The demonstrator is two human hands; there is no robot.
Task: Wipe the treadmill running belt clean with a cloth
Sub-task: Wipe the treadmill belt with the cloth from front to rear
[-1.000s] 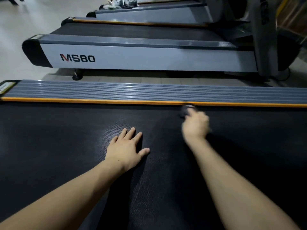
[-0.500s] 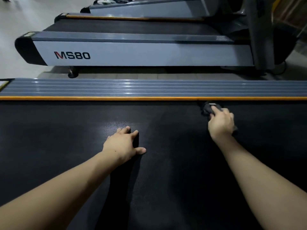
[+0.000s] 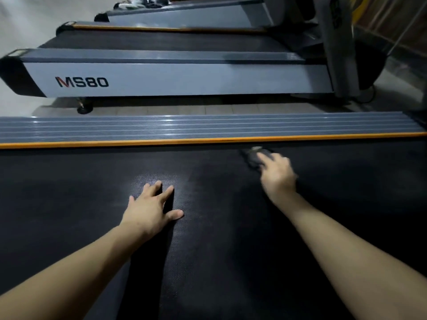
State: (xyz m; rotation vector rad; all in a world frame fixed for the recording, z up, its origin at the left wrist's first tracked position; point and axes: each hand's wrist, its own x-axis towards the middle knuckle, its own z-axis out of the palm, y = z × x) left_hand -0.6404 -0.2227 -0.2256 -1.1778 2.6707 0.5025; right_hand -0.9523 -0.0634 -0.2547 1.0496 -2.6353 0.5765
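single head cam, close above the belt (image 3: 219,250), looking forward-down; next treadmill (image 3: 175,75) across frame top

— What's sitting beyond the grey ribbed side rail (image 3: 208,125) with the orange strip (image 3: 161,142)?

— A second treadmill (image 3: 175,77) is standing parallel, its grey side panel showing "MS80" (image 3: 82,82), a small wheel (image 3: 85,107) resting on the floor. A third one (image 3: 184,13) is lying farther back.

— And the floor?

— Pale tiled floor (image 3: 34,17) is reflecting dim light. Something blurred is lying at the top edge.
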